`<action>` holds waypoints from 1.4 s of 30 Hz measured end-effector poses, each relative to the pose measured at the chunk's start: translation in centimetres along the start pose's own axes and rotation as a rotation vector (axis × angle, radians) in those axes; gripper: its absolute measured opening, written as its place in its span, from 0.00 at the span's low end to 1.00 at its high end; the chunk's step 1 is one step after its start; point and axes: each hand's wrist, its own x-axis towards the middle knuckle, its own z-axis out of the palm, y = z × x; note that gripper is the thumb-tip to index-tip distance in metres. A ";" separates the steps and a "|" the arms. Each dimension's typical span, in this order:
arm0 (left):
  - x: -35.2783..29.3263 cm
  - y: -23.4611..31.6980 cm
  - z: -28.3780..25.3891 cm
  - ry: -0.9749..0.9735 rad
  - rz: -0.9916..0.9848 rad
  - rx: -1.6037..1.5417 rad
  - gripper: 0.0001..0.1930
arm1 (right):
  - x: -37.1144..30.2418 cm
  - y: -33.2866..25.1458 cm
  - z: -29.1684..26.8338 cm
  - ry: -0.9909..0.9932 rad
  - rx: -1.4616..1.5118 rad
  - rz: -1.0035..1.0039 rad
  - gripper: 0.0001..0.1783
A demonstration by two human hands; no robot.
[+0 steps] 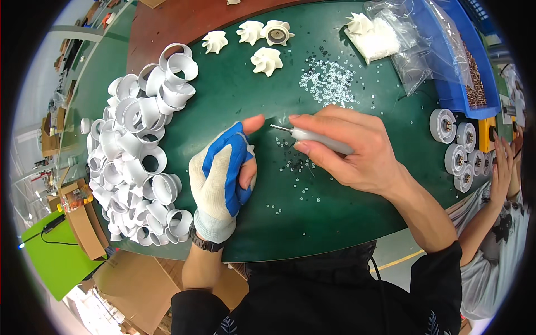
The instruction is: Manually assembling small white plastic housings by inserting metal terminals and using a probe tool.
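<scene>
A pen-shaped tool (321, 140) with a pale grey handle and a thin metal tip is pinched between the thumb and fingers of my right hand (357, 142). Its tip points left, a little above the green tabletop (245, 100). My left hand (223, 170) wears a white and blue glove that leaves some fingertips bare. One bare finger reaches toward the tool's tip, while the other fingers curl inward. Whatever may be inside them is hidden. Small dark rings (295, 164) lie scattered below the tool, and many small shiny rings (329, 81) are spread beyond it.
White plastic pipe fittings (131, 151) are heaped at the left. Several cream impellers (266, 61) stand at the back. Clear bags (413, 67), a blue bin (486, 84) of copper-coloured parts and white round parts (458, 159) are at the right, near another person's hand (502, 167).
</scene>
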 end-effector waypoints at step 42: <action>0.4 -0.7 0.1 -0.016 -0.079 -0.087 0.42 | 0.0 0.2 0.1 -0.029 0.004 -0.007 0.20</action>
